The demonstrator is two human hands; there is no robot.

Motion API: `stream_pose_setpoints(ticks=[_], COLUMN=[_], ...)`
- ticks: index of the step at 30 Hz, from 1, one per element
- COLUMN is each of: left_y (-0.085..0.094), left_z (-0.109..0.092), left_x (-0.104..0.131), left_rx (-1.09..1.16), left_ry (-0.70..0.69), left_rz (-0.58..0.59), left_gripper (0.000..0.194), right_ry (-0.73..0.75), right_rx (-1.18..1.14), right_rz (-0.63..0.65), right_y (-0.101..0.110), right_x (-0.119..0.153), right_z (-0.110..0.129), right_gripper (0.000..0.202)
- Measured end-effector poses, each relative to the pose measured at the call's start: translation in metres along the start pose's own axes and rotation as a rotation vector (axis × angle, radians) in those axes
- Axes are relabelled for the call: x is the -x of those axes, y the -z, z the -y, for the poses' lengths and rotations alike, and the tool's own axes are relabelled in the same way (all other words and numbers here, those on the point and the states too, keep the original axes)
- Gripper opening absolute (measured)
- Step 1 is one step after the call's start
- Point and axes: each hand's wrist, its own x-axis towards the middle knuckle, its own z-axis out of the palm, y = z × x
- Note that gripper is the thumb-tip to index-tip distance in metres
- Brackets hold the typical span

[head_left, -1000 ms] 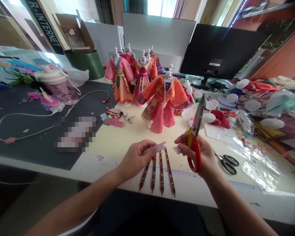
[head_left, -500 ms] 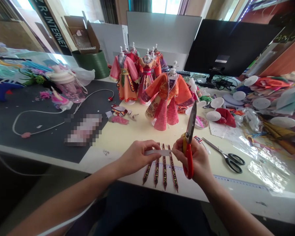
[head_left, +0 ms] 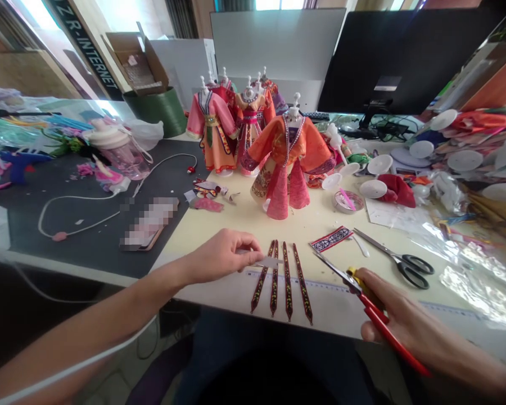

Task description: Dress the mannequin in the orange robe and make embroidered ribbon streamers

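In the head view my left hand (head_left: 224,256) is closed, thumb and fingers pinching a thin whitish strip (head_left: 272,262). The strip's free end points right, above several dark patterned ribbons (head_left: 288,289) with pointed near ends, laid side by side. My right hand (head_left: 405,312) is wrapped round the handles of red-and-yellow scissors (head_left: 378,322). Their tips point up and left, apart from the strip, just below a flat black-white-and-red patterned trim piece (head_left: 331,239). A small white sliver (head_left: 360,246) lies beside that trim.
Black-handled scissors (head_left: 396,259) lie to the right, near a clear ruler (head_left: 320,284). Behind stand several dressed doll forms, an orange robe (head_left: 278,143) in front. A phone (head_left: 152,222) rests on the left, with a cable (head_left: 84,232). Fabric scraps (head_left: 211,202) lie nearby.
My right hand has let go of the whitish strip and moved right and down, swinging the red-and-yellow scissors from upright to slanting. My left hand has shifted slightly left, still pinching the strip.
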Motion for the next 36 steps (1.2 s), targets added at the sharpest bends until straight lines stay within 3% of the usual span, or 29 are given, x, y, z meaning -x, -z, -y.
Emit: stream_pose_setpoints(ticks=[3,6,15,26,36], left_y=[0.004,0.005,-0.001,-0.003,-0.01], left_z=[-0.004,-0.01,-0.022,-0.02,-0.018], left_x=[-0.004,-0.007,-0.012,-0.012,-0.011], left_rx=[-0.056,-0.102,-0.204,-0.28,-0.327], left_ry=[-0.004,0.001,-0.038,-0.077,-0.077], left_rz=[0.052,0.086,0.114,0.125,0.125], left_gripper=[0.026,0.025,0.02,0.021,0.023], right_ry=[-0.071,-0.093,-0.028,-0.033,-0.005], right_rx=[0.135,0.225,0.208,0.247,0.26], right_rz=[0.12,0.16,0.169,0.16,0.128], right_y=[0.001,-0.002,-0.008,-0.013,-0.019], right_x=[0.008,0.01,0.0,0.0,0.001], right_z=[-0.002,0.002,0.016,0.011,0.01], right_gripper=[0.025,0.027,0.027,0.037,0.034])
